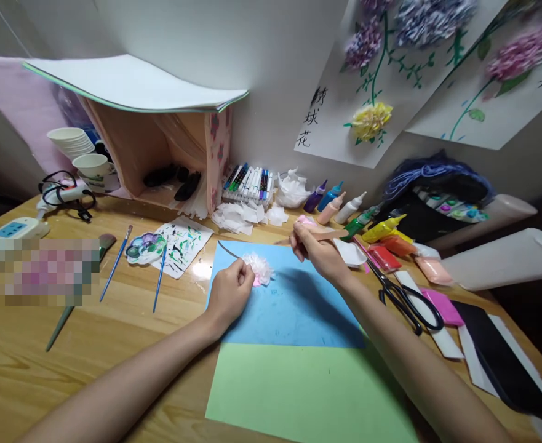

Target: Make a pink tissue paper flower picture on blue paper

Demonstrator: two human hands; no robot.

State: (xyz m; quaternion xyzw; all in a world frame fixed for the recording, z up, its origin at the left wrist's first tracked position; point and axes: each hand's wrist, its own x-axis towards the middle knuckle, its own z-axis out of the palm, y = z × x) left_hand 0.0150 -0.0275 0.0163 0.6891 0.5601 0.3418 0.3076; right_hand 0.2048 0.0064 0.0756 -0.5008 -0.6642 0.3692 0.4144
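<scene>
My left hand (234, 289) is closed above a blue sheet (293, 314), its fingers at the left edge of a white ruffled paper flower (260, 269) with pink at its base. A thin dark curved strip (228, 249) sticks out behind that hand; whether it is held cannot be told. Right of the flower, my raised right hand (314, 246) is closed around a flat brownish stick (331, 234), whose thin end points toward the flower. Something pink (306, 219) shows at the top of these fingers. The fingertips of both hands are partly hidden.
A green sheet (298, 387) lies nearer me. Scissors (404, 298), clay packets (384, 257) and a black phone-like slab (501, 357) are right. Paint bottles (330, 209) and markers (250, 181) stand behind. Brushes (116, 264) and a stained tissue (185, 246) lie left.
</scene>
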